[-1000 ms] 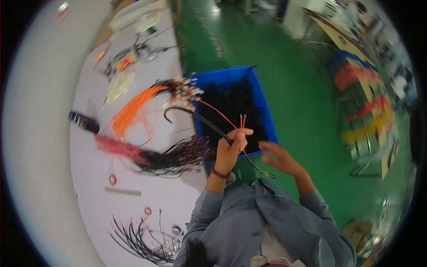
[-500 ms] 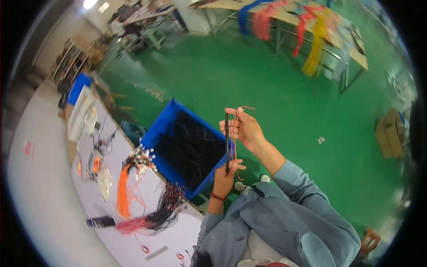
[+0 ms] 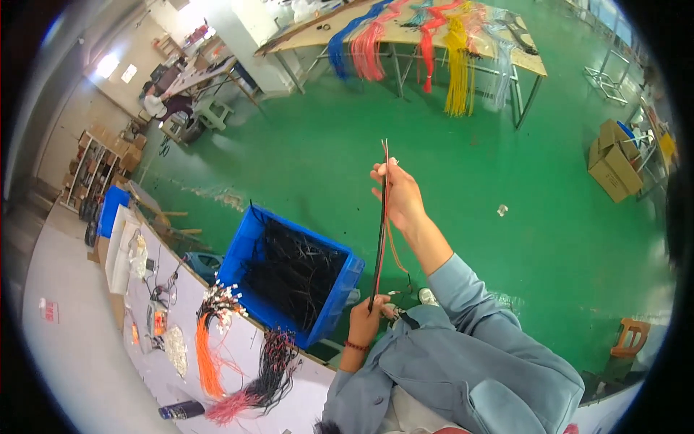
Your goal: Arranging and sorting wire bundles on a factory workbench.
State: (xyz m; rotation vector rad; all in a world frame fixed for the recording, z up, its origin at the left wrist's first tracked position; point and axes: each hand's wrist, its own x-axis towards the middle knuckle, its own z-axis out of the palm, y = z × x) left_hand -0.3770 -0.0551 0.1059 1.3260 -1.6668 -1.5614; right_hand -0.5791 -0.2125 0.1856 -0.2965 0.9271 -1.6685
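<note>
Between my hands a slim bundle of black and red wires (image 3: 379, 242) is stretched nearly upright. Its lower end is gripped by my left hand (image 3: 363, 323), closed, with a beaded bracelet at the wrist. Higher up, my right hand (image 3: 400, 194) pinches the bundle near its top, and thin wire tips stick up past the fingers. A loose pinkish-orange wire loop (image 3: 395, 249) hangs beside the bundle, its dark end low near my left hand. Left of my hands stands a blue bin (image 3: 345, 289) filled with a tangle of black strands (image 3: 293, 267).
On the white table (image 3: 238, 354) at left lie orange wires (image 3: 208, 362) with white connectors, a black-and-red wire bundle (image 3: 264, 376) and a dark bottle-like object (image 3: 181, 410). Colored wire bundles hang off a far table (image 3: 405, 32). Cardboard boxes (image 3: 614, 163) and a stool (image 3: 630, 337) stand at right.
My hands have moved farther apart, the right one up and the left one down. The black and red wires now run together between them. The view has shifted, showing more of the room.
</note>
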